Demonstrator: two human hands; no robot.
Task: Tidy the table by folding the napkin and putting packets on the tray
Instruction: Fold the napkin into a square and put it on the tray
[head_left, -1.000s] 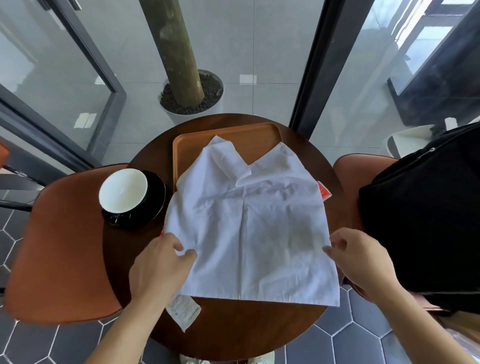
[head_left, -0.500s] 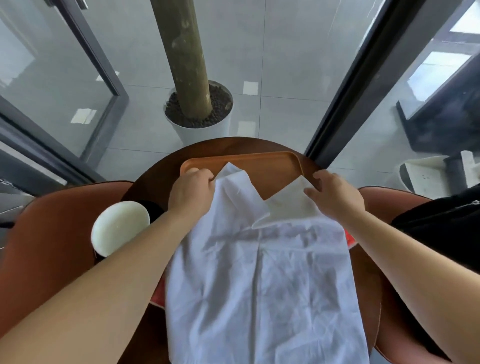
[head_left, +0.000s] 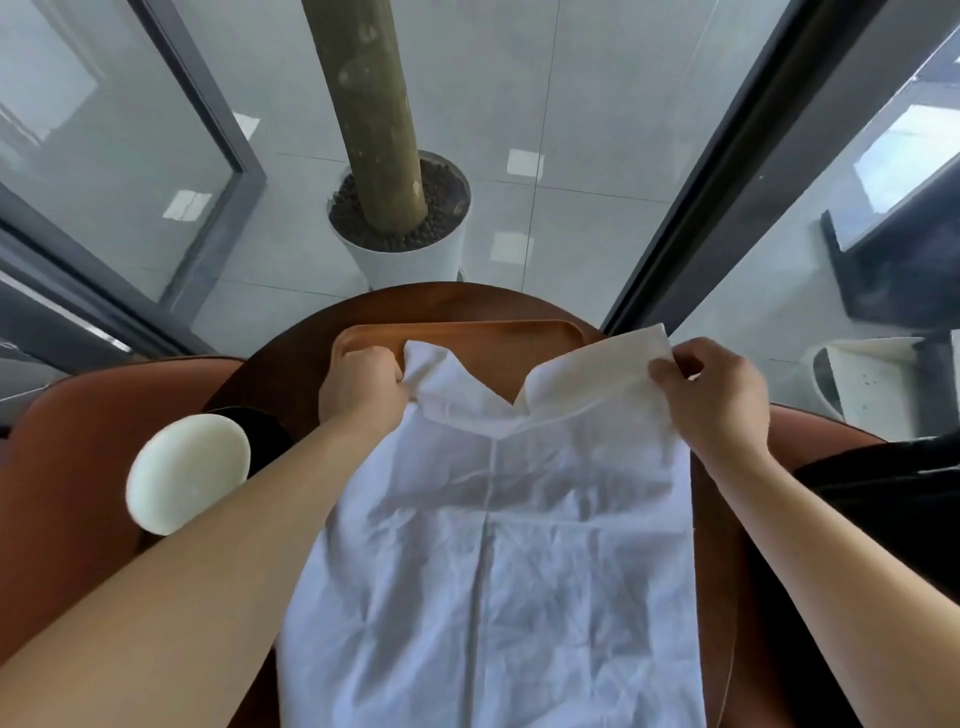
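Note:
A large white cloth napkin (head_left: 493, 561) lies spread over the round brown table (head_left: 291, 374) and the near part of the orange tray (head_left: 498, 340). My left hand (head_left: 361, 387) grips the napkin's far left corner, which is bunched over the tray. The far right corner is pinched in my right hand (head_left: 714, 400) and lifted off the table, stretched out to the right. No packets show; the napkin and my arms cover most of the tabletop.
A white cup (head_left: 189, 473) on a black saucer (head_left: 265, 441) stands at the table's left. Orange chairs (head_left: 67, 499) flank the table. A black bag (head_left: 883, 499) sits on the right chair. A potted tree trunk (head_left: 400, 223) stands beyond the table.
My hands left the napkin's near edge and reached to its far corners. The right hand has since lifted and pulled its corner out to the right. The camera leaned forward.

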